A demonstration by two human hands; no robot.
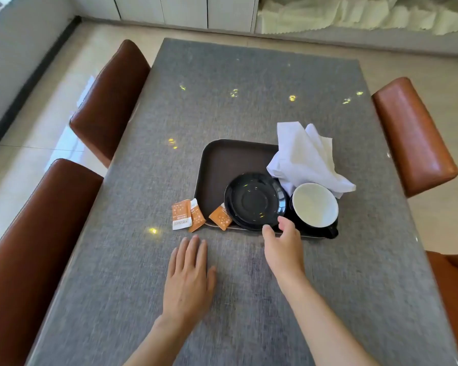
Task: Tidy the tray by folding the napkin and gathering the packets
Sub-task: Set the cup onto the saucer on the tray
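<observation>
A dark brown tray lies on the grey table. A crumpled white napkin is heaped over its far right corner. On the tray stand a black saucer and a black cup with a white inside. One orange packet rests on the tray's near left rim. Two more orange packets lie on the table just left of the tray. My right hand hovers open at the tray's near edge, fingertips close to the saucer. Flat and empty, my left hand lies on the table below the packets.
The grey table stretches far ahead. Brown leather chairs stand at the left and at the right. White cabinets and pale curtains are at the back.
</observation>
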